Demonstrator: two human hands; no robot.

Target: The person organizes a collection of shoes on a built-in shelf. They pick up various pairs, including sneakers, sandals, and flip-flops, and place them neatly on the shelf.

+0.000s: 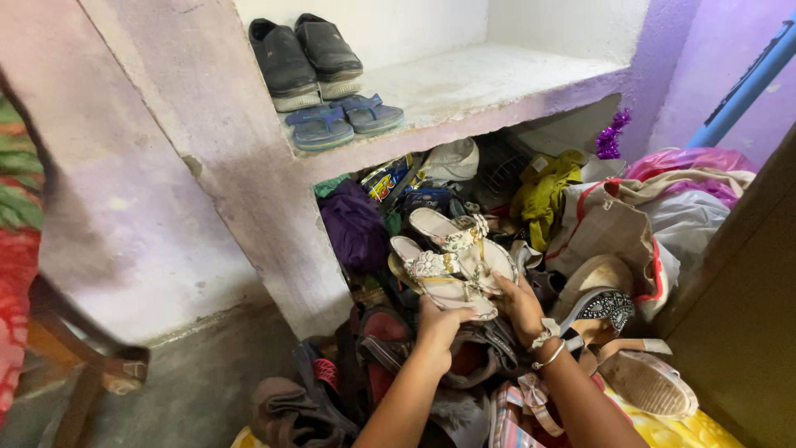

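Two hands, left hand [438,325] and right hand [521,305], fingers clamped on pale sandals [452,264] below the shelf edge [464,124].

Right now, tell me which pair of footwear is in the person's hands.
The beige embellished sandals, gripped by left hand and right hand. The dark shoes and blue flip-flops sit untouched on the shelf.

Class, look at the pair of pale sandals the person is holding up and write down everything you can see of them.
The pale sandals are a pair of flat, cream-coloured thong sandals, each with a strap decorated with what looks like white floral trim and gold edging. They are held side by side, toes pointing up and away towards the shelf, above a heap of shoes, bags and clothes. The left hand grips the heel end of the nearer one; the right hand supports the other from the side. The soles look smooth and lightly worn.
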